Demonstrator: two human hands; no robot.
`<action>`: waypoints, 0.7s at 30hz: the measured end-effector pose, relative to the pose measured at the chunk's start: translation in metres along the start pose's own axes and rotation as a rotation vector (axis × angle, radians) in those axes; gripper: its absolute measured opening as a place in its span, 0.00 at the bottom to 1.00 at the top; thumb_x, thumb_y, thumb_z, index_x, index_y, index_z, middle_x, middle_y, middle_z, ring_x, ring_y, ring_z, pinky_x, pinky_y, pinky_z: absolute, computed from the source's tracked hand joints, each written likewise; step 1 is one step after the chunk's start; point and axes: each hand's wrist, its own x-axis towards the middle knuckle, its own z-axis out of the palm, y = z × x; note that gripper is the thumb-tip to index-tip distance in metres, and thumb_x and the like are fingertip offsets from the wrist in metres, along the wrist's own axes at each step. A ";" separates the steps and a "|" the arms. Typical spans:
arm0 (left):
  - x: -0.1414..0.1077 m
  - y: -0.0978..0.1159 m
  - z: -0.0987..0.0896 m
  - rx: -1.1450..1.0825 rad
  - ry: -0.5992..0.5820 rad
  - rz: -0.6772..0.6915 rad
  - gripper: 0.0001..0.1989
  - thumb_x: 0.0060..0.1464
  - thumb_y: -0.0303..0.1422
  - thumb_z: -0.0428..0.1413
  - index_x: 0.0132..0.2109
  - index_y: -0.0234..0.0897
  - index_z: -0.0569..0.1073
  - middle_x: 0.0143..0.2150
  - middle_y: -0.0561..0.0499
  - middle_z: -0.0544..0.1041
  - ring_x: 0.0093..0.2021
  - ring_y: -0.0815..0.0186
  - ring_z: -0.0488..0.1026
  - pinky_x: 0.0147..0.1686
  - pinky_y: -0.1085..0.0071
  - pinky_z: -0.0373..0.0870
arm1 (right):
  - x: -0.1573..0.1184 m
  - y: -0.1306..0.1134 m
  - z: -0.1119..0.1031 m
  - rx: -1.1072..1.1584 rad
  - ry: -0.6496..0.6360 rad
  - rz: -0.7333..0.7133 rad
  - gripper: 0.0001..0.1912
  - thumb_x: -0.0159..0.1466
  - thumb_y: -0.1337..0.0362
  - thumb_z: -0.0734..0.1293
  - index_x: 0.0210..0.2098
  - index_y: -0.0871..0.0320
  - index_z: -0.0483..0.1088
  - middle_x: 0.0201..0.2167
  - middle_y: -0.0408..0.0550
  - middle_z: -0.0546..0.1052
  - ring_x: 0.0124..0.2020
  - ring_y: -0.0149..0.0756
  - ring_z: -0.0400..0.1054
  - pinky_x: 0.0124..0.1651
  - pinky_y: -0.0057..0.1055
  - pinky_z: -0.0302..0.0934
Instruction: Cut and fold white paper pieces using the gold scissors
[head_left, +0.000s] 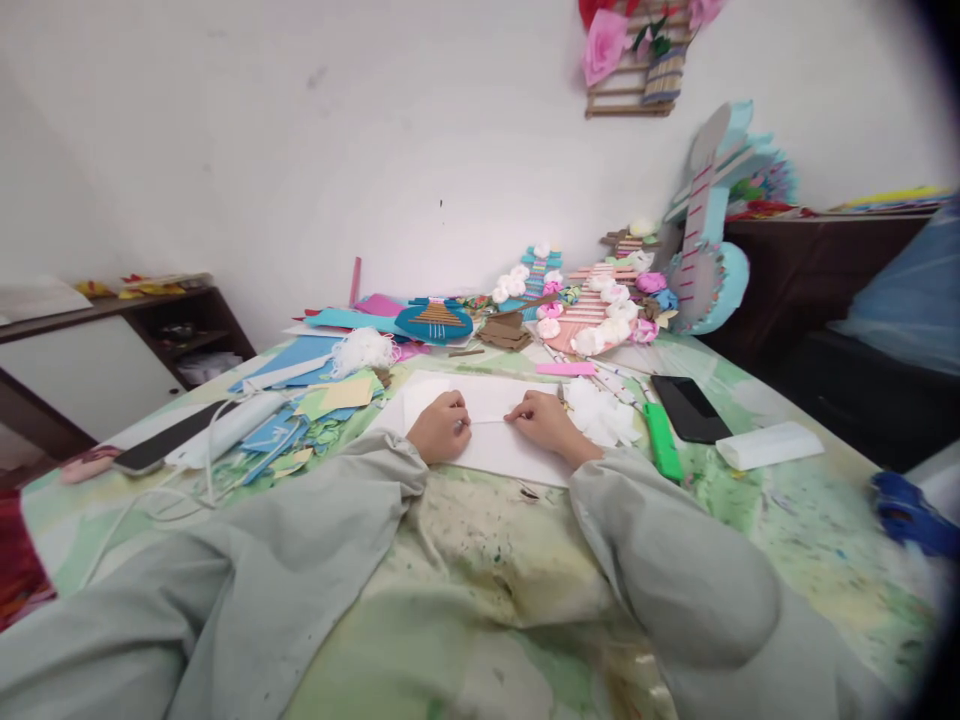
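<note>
A white sheet (517, 455) lies flat in front of me, and both my hands are over it. My left hand (441, 428) is closed at the sheet's left part, its fingertips pinched together. Facing it, my right hand (546, 420) pinches with thumb and forefinger. A thin white strip (491, 420) runs between the two pinches; whether it is paper or thread is too small to tell. Crumpled white paper pieces (600, 412) lie just beyond my right hand. Another white piece (424, 395) is under and behind my left hand.
A green cutter (661, 442), a black phone (686, 408) and a folded white paper (770, 446) are on the right. Paper scraps (322, 432), white yarn (366, 350) and a cable (211, 470) lie left. Decorated paper guitars (435, 320) stand along the wall.
</note>
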 end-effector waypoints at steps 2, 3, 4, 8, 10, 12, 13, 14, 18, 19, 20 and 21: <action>0.000 0.001 0.000 0.023 -0.007 0.017 0.07 0.44 0.24 0.52 0.29 0.36 0.74 0.37 0.45 0.69 0.40 0.62 0.67 0.45 0.64 0.67 | 0.000 -0.001 -0.001 -0.007 -0.001 0.006 0.12 0.54 0.73 0.64 0.31 0.58 0.80 0.26 0.48 0.72 0.28 0.33 0.65 0.34 0.28 0.55; -0.001 0.001 0.000 0.032 -0.011 0.021 0.07 0.45 0.24 0.51 0.29 0.36 0.74 0.37 0.45 0.69 0.40 0.61 0.67 0.45 0.64 0.67 | 0.000 -0.002 -0.001 -0.011 -0.003 0.009 0.12 0.54 0.73 0.64 0.31 0.58 0.80 0.25 0.48 0.72 0.27 0.33 0.65 0.34 0.28 0.55; -0.001 0.002 0.000 0.037 -0.012 0.022 0.07 0.45 0.24 0.51 0.29 0.35 0.73 0.37 0.45 0.69 0.41 0.61 0.67 0.45 0.63 0.67 | 0.000 -0.002 -0.002 -0.015 -0.003 0.013 0.12 0.54 0.74 0.64 0.31 0.58 0.80 0.25 0.48 0.72 0.27 0.32 0.64 0.34 0.28 0.55; -0.001 0.002 -0.001 0.019 -0.011 0.008 0.07 0.46 0.24 0.51 0.28 0.36 0.73 0.36 0.45 0.70 0.40 0.60 0.68 0.44 0.64 0.67 | 0.000 -0.003 -0.005 -0.004 0.009 0.061 0.12 0.54 0.75 0.64 0.29 0.59 0.79 0.24 0.47 0.72 0.27 0.32 0.65 0.33 0.28 0.56; -0.001 0.001 0.000 0.002 -0.006 0.002 0.07 0.46 0.24 0.51 0.28 0.36 0.73 0.35 0.45 0.70 0.40 0.61 0.68 0.43 0.65 0.67 | 0.000 -0.004 -0.006 0.018 0.022 0.095 0.12 0.53 0.76 0.64 0.27 0.60 0.79 0.24 0.48 0.73 0.28 0.33 0.66 0.33 0.28 0.57; -0.001 0.001 0.000 -0.009 -0.004 0.001 0.07 0.46 0.23 0.51 0.29 0.35 0.73 0.34 0.45 0.70 0.39 0.61 0.68 0.42 0.65 0.67 | -0.001 -0.004 -0.007 0.028 0.017 0.106 0.12 0.53 0.76 0.63 0.26 0.60 0.79 0.25 0.48 0.73 0.27 0.33 0.66 0.33 0.28 0.57; -0.001 0.001 -0.001 -0.008 -0.003 0.005 0.07 0.46 0.23 0.50 0.29 0.35 0.73 0.34 0.45 0.70 0.38 0.61 0.67 0.42 0.65 0.67 | -0.001 -0.004 -0.006 0.024 0.011 0.105 0.12 0.54 0.75 0.63 0.26 0.60 0.79 0.25 0.48 0.74 0.27 0.33 0.66 0.33 0.28 0.56; -0.002 0.001 -0.001 -0.002 -0.011 0.015 0.08 0.46 0.23 0.50 0.29 0.35 0.73 0.34 0.45 0.70 0.38 0.61 0.67 0.42 0.64 0.66 | -0.002 -0.004 -0.006 0.012 0.005 0.101 0.12 0.54 0.75 0.63 0.26 0.60 0.79 0.25 0.48 0.73 0.27 0.32 0.66 0.32 0.28 0.56; -0.007 0.003 -0.010 0.060 -0.075 0.061 0.08 0.47 0.24 0.51 0.31 0.34 0.75 0.35 0.44 0.67 0.38 0.60 0.64 0.40 0.63 0.65 | -0.003 -0.007 -0.004 -0.083 0.003 0.058 0.12 0.56 0.75 0.62 0.25 0.60 0.78 0.24 0.48 0.71 0.28 0.33 0.65 0.33 0.28 0.54; -0.008 0.004 -0.013 0.081 -0.097 0.066 0.09 0.48 0.25 0.50 0.32 0.34 0.75 0.35 0.44 0.66 0.39 0.60 0.64 0.40 0.63 0.64 | -0.004 -0.009 -0.005 -0.117 0.005 0.042 0.13 0.56 0.75 0.62 0.24 0.60 0.77 0.24 0.48 0.71 0.30 0.33 0.64 0.33 0.28 0.53; -0.009 0.004 -0.017 0.095 -0.113 0.059 0.10 0.49 0.25 0.50 0.34 0.34 0.76 0.34 0.45 0.66 0.39 0.60 0.63 0.40 0.62 0.64 | -0.004 -0.011 -0.006 -0.157 -0.001 0.028 0.13 0.57 0.74 0.62 0.24 0.60 0.77 0.24 0.49 0.70 0.31 0.34 0.64 0.34 0.29 0.53; -0.010 0.005 -0.020 0.102 -0.130 0.050 0.10 0.50 0.26 0.50 0.36 0.35 0.76 0.34 0.45 0.65 0.38 0.60 0.63 0.39 0.62 0.64 | -0.005 -0.014 -0.007 -0.196 -0.012 0.015 0.13 0.57 0.74 0.62 0.24 0.60 0.77 0.25 0.49 0.70 0.32 0.35 0.64 0.35 0.30 0.52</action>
